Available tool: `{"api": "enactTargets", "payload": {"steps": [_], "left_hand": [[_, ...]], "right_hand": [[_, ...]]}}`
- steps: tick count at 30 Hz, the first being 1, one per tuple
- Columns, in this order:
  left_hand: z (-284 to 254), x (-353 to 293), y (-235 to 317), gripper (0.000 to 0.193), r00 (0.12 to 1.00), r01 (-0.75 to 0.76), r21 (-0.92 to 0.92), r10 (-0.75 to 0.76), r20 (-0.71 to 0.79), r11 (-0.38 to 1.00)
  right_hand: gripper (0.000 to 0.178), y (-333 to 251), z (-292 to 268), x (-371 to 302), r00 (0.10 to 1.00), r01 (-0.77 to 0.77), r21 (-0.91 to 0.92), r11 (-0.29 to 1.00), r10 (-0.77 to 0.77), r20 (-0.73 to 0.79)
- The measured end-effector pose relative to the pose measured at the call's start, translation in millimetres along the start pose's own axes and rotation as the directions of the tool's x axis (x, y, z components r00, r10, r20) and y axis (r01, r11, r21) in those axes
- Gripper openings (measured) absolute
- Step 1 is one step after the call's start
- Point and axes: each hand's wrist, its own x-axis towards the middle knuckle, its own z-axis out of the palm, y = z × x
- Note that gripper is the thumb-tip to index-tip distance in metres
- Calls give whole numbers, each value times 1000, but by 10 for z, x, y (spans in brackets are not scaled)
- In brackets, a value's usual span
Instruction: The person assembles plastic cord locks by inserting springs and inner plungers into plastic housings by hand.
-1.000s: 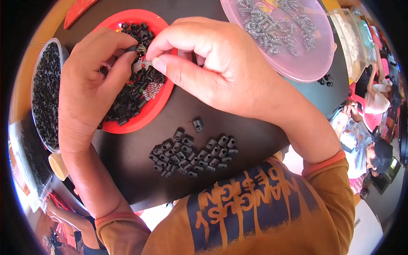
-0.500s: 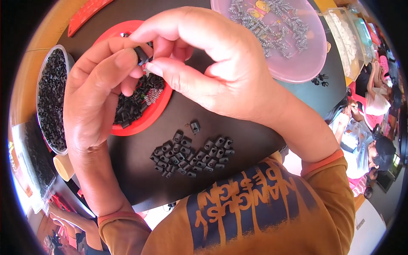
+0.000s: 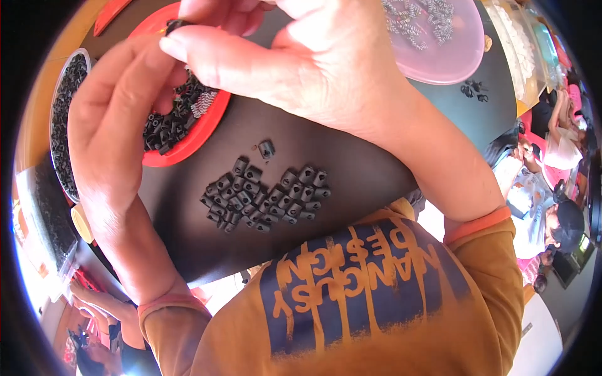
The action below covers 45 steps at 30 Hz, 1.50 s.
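At the top of the view, my two hands meet over a red dish (image 3: 216, 135). Between the fingertips is a small black plastic cylinder (image 3: 176, 26), largely covered by fingers. My right hand (image 3: 295, 66) pinches it with the thumb laid along its near side. My left hand (image 3: 116, 94) has its fingers closed against the same piece from the left. Below them, the dish holds loose black cylinders (image 3: 164, 133) and a small heap of metal springs (image 3: 202, 103). Closer to me, several black cylinders with holes (image 3: 266, 200) lie grouped on the dark table, one single cylinder (image 3: 266, 149) apart from them.
A pink translucent plate (image 3: 433, 76) with many springs stands at the far right, near some small black pieces (image 3: 475, 91). At the left is a clear tub (image 3: 68, 125) full of black parts. Other people sit beyond the table at right and lower left.
Both hands have moved up and left in the picture, still together on the black cylinder. The table and its contents have shifted the same way, though less. The grouped cylinders look unchanged.
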Motion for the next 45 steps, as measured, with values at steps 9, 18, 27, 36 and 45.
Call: {"api": "enactTargets", "payload": {"steps": [9,18,27,36,45], "left_hand": [[245,-389,5,10,965,-257,482,253,74,838],[8,-254,-299,12,919,-273,781,393,38,562],[29,-255,-262,13,924,-299,672,381,27,677],[123,-273,-241,16,911,-348,722,397,111,598],[146,-205,-289,15,875,-379,771,469,118,512]], "right_hand": [[14,-201,-147,60,990,0,-338,941,47,131],[14,-174,-36,83,988,-2,-335,942,53,143],[16,-126,54,52,974,21,-396,918,71,216],[12,139,221,-35,978,-206,213,955,195,72],[13,147,188,-47,983,-178,198,964,164,82]]}}
